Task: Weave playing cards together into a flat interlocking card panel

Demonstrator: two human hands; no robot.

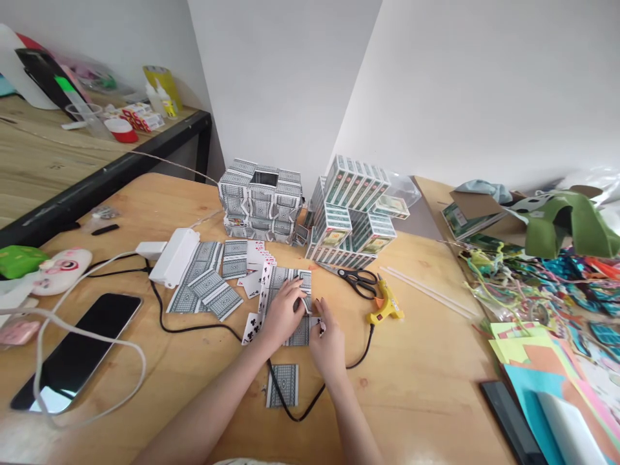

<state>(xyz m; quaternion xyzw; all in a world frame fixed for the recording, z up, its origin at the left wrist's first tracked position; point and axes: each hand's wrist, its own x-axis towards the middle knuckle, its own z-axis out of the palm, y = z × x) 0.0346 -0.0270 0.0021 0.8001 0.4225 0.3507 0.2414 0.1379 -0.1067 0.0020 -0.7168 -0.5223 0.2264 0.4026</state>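
Note:
In the head view my left hand (pixel 285 306) bends over a group of grey-backed playing cards (pixel 277 279), its fingers closed on a card at the group's right side. My right hand (pixel 327 339) is just to the right, thumb and fingers closed on a playing card (pixel 314 321) whose face partly shows. My fingers hide how these cards meet. A seven of clubs (pixel 251 328) lies face up left of my left wrist. Nearer to me, a single card (pixel 283 385) lies face down under a black cable. Loose face-down cards (pixel 216 294) overlap at the left.
Behind stand a box-like structure of cards (pixel 261 205) and stacked card boxes (pixel 346 213). Scissors (pixel 358 281), a yellow glue gun (pixel 386 306) and clear glue sticks (pixel 429 290) lie right. A phone (pixel 80 349), white power strip (pixel 175 257) and cables lie left. Coloured paper (pixel 537 374) lies far right.

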